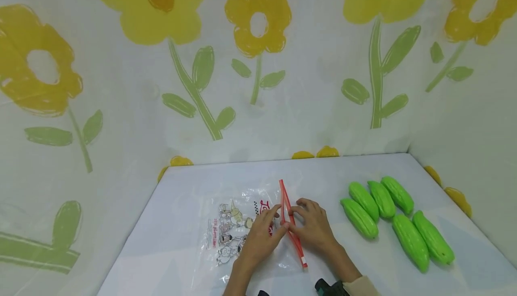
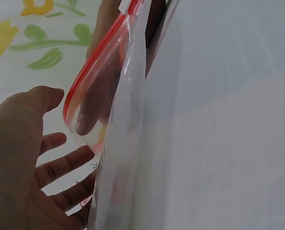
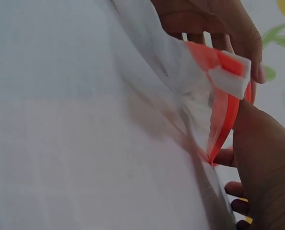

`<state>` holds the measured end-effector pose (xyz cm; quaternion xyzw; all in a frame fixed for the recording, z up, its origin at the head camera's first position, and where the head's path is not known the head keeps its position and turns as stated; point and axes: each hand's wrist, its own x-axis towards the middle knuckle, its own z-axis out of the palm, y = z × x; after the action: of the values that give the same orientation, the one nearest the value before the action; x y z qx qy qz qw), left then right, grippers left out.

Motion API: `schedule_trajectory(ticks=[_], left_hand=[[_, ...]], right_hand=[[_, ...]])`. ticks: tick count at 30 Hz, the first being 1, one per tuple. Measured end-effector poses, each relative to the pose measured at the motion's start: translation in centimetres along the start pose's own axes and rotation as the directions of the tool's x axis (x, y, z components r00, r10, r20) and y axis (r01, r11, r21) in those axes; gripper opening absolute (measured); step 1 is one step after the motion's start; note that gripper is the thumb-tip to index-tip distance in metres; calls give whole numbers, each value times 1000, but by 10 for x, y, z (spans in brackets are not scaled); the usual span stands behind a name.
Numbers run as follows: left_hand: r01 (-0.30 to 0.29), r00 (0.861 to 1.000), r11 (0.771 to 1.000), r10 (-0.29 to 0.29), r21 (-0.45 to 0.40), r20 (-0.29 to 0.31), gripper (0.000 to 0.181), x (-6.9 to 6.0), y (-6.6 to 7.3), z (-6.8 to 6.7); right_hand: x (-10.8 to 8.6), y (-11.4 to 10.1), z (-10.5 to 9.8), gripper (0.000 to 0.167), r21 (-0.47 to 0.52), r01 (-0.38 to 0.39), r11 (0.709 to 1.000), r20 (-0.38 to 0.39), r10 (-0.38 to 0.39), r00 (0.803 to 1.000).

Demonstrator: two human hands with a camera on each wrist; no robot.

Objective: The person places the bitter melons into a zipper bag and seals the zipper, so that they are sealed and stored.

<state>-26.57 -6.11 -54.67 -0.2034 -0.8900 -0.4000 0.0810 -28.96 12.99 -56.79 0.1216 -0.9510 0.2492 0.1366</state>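
Note:
A clear zip bag with printed cartoon figures lies flat, its red-edged mouth parted and running lengthwise between the hands. The left hand rests over the printed side; in the left wrist view this hand has its fingers spread beside the red rim, thumb apart from it. On the other side of the mouth, the right hand pinches the bag's edge between thumb and fingers. The right wrist view has a white slider on the red strip near the right hand.
Several bright green, elongated vegetable-like objects lie in a group to the right on the white table. Behind the table hangs a white backdrop with yellow flowers. A dark wrist device shows at the bottom edge.

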Motion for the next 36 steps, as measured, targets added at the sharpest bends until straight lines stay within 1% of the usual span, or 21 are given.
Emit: schedule_trajectory(ticks=[2,5,9,13,17,21,23,27,30,31,33,34,36], left_hand=[[22,1000,1000,-22,-10,15,62,4,2,-1],[55,997,998,-55,6,50,64,10,4,-1],[53,995,995,-59,83,78,61,18,8,-1],[47,996,991,-56,123,69,54,23,8,1],[37,997,991,-45,132,62,48,25,7,3],[21,997,990,-30,140,64,37,28,9,2],[11,998,990,-21,143,65,28,29,10,0],[-19,999,986,13,164,41,9,28,8,-7],[-49,999,982,44,184,31,6,29,6,-13],[-56,998,982,50,183,37,8,29,5,-16],[-54,997,980,42,192,65,13,29,6,-21],[-53,995,980,36,190,89,15,29,6,-23],[-30,989,982,2,188,149,20,29,8,-29]], right_hand=[[0,0,1,37,-13,2,1000,-7,-3,1000],[-1,2,2,37,-28,-9,1000,-13,9,1000],[-3,3,4,35,-18,-9,1000,-19,9,1000],[-3,0,6,35,-4,14,1000,-14,-14,1000],[-2,-3,5,36,-19,22,1000,-9,-23,1000],[-2,-3,4,37,-35,11,999,-13,-12,1000],[-1,-3,2,39,-39,8,999,-9,-8,1000],[-1,-2,1,42,-50,20,999,5,-20,1000],[-1,-1,0,42,-46,31,998,9,-30,999],[-1,-1,0,43,-40,32,999,9,-32,999],[-1,-2,-2,43,-25,32,999,9,-32,999],[-2,-1,-2,44,-22,31,999,12,-31,999],[-2,-1,-2,46,-23,29,999,13,-28,1000]])
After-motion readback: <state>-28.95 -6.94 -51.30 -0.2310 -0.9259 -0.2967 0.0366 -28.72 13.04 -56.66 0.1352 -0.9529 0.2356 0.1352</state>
